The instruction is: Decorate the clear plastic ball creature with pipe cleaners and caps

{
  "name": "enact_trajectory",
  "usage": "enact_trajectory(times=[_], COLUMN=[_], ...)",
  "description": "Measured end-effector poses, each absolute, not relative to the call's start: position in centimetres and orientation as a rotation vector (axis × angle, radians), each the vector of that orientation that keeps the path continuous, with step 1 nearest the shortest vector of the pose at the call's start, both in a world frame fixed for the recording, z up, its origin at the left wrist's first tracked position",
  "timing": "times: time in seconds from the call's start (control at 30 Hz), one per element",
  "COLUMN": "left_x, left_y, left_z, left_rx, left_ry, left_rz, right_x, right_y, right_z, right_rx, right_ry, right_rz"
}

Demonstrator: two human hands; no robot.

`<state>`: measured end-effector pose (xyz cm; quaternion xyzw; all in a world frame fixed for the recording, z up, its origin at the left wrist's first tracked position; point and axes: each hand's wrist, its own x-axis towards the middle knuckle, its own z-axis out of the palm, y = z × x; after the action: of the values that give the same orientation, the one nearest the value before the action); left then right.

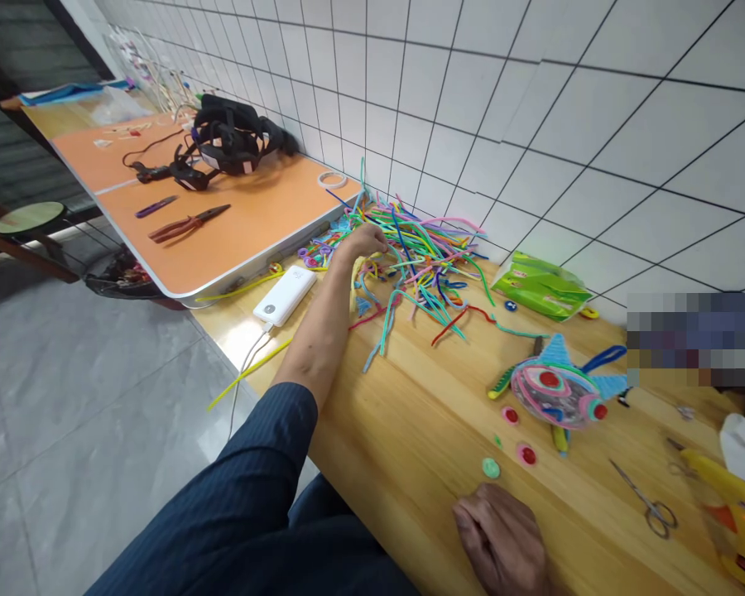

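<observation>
My left hand [367, 240] reaches into a tangled pile of colourful pipe cleaners [434, 240] by the wall. Its fingers curl down among the stems, and their tips are hidden. Close to the table's front, my right hand [502, 538] rests as a fist, with nothing showing in it. Just beyond that fist lies a light green disc [491, 468]. Two red-and-pink discs [526, 454] sit a little farther off. Behind them is a fish-like figure [555, 389] made of pipe cleaners, with red eyes and blue fins.
A white power bank [284, 295] with a cable lies left of my left arm. Scissors [646, 501] and a yellow glue gun [736, 505] are at the right. A green tissue pack [540, 285] stands by the wall. Pliers [189, 225] and a black headset [229, 141] occupy the orange board [273, 207].
</observation>
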<state>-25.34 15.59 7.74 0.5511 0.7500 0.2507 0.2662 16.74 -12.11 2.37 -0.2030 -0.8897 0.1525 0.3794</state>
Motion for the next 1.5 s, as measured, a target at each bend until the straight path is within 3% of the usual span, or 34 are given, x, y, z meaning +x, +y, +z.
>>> enact_trajectory(times=[0.37,0.57,0.73,0.93,1.17,1.33,1.5], left_x=[-23.8,-22.1,-18.0,-11.2,-1.1,3.8,4.9], left_y=[14.5,12.7,9.5,6.0,2.8,0.3,-1.3], left_z=[11.6,14.4,17.1,19.3,15.8,11.6,10.9], left_rx=[1.470,1.654,2.068,2.113,1.566,1.428,1.356], left_ry=[1.806,1.905,1.582,1.209,0.596,0.518,0.540], left_rz=[1.135,1.419,1.413,1.222,0.868,0.743,0.777], right_x=[16.6,16.5,16.8,16.9,18.6,20.2,21.4], right_y=[-12.3,-12.7,-12.8,-12.7,-11.6,-10.6,-10.5], right_z=[2.6,2.9,2.3,2.2,4.3,6.3,7.0], right_rx=[-0.570,-0.592,-0.593,-0.611,-0.926,-1.032,-1.062], right_ry=[-2.259,-2.293,-2.250,-2.241,-1.788,-1.489,-1.507], right_rz=[0.391,0.357,0.365,0.344,0.436,0.302,0.156])
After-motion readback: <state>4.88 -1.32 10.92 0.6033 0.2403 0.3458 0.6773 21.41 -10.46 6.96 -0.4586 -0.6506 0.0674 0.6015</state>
